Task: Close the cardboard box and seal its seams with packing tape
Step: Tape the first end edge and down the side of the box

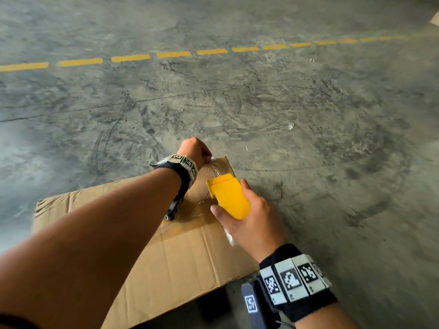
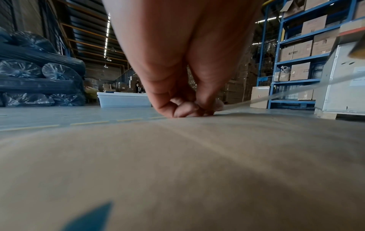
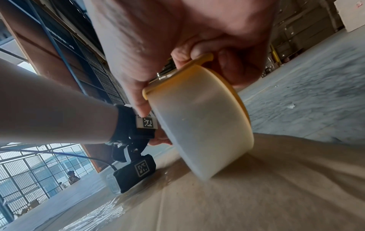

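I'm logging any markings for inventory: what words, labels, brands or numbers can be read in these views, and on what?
No readable words or numbers anywhere.
Square coded markers on the right wristband and left wristband: patterns only, no letters.
Labels on the shelved cartons: too small and blurred to read.
Cardboard box, yellow tape dispenser: no visible print.

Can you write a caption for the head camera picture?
Right hand runs a yellow tape dispenser along the cardboard box while left hand pins the tape end.

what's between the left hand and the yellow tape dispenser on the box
A short stretch of clear packing tape, pulled taut from the left hand at the cardboard box corner back to the yellow tape dispenser; the head view shows it best.
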